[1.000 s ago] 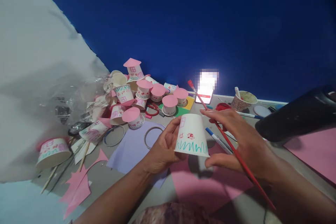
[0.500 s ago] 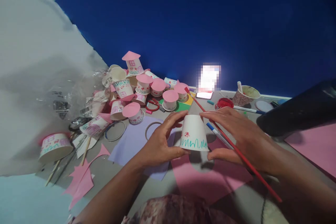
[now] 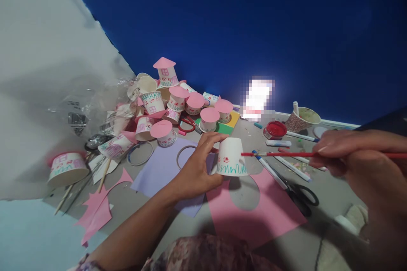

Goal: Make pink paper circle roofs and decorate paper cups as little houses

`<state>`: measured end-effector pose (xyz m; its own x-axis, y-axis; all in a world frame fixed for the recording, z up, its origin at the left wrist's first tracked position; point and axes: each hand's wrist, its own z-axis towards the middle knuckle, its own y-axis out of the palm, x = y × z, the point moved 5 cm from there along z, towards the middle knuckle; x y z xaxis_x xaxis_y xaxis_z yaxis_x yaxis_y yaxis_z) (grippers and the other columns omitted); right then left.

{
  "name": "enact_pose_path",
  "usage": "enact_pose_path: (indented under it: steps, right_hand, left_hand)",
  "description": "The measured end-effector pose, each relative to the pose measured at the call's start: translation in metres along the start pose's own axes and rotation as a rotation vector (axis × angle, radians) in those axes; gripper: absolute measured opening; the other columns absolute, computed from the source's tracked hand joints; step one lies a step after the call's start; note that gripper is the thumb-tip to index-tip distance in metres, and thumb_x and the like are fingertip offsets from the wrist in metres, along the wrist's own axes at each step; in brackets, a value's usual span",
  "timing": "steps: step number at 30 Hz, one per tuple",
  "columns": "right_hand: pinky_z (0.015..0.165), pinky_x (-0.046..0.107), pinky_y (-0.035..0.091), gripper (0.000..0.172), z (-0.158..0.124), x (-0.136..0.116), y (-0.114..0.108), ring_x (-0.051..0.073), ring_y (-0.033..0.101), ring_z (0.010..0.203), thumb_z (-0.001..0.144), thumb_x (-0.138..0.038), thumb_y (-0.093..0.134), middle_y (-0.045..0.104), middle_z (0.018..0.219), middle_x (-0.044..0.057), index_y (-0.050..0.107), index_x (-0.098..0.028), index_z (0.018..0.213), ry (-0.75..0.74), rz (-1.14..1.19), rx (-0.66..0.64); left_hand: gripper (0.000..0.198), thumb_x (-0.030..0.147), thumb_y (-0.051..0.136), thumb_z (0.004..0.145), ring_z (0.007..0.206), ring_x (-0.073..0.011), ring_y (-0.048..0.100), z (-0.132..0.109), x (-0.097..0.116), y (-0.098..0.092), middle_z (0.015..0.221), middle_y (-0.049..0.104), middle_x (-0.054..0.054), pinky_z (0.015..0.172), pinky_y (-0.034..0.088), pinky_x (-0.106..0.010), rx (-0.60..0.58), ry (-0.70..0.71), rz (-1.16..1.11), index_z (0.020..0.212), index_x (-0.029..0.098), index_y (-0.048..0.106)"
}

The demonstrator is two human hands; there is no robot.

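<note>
My left hand [image 3: 201,164] grips a white paper cup [image 3: 229,152], held upside down above the table. Red dabs and a green zigzag line mark the cup's side near its rim. In my right hand [image 3: 346,156] is a red paintbrush [image 3: 286,154], held level with its red-tipped bristles at the cup's right side; I cannot tell whether they touch. Below the cup lies a pink paper sheet [image 3: 270,216] with a round hole cut in it. An open jar of red paint [image 3: 275,129] stands behind, between the cup and my right hand.
Several decorated cups with pink paper roofs [image 3: 210,115] crowd the back left. Markers [image 3: 292,167] and black-handled scissors [image 3: 300,199] lie at the right. A patterned cup [image 3: 302,119] stands by the blue wall. Purple paper [image 3: 159,173] and tape rings [image 3: 140,153] lie left.
My right hand has let go of the cup and moved right. The paintbrush has swung from slanting to level, its tip now at the cup. My left hand still holds the cup.
</note>
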<state>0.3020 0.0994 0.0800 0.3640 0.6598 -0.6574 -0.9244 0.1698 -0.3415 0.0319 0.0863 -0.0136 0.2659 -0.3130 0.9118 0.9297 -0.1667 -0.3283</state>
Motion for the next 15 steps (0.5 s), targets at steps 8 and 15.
enact_pose_path:
  steps: [8, 15]
  right_hand:
    - [0.059, 0.03, 0.06, 0.016, 0.002, -0.014, 0.011, 0.02, 0.074, 0.073, 0.095, -0.019, 0.063, 0.076, 0.076, 0.0, 0.073, -0.027, 0.085, -0.113, -0.042, -0.179]
    - [0.054, 0.028, 0.06, 0.017, 0.004, -0.013, 0.016, 0.018, 0.074, 0.067, 0.093, -0.015, 0.064, 0.076, 0.075, -0.001, 0.071, -0.028, 0.085, -0.136, -0.04, -0.22]
  left_hand:
    - [0.081, 0.002, 0.07, 0.068, 0.136, -0.0326, 0.045, 0.0, 0.007, 0.005, 0.138, 0.05, -0.01, 0.107, 0.047, -0.044, -0.001, 0.077, 0.118, 0.141, 0.031, 0.051]
    - [0.079, 0.004, 0.066, 0.069, 0.135, -0.0292, 0.045, 0.0, 0.011, 0.007, 0.139, 0.048, -0.009, 0.108, 0.047, -0.043, -0.033, 0.086, 0.164, 0.141, 0.03, 0.046]
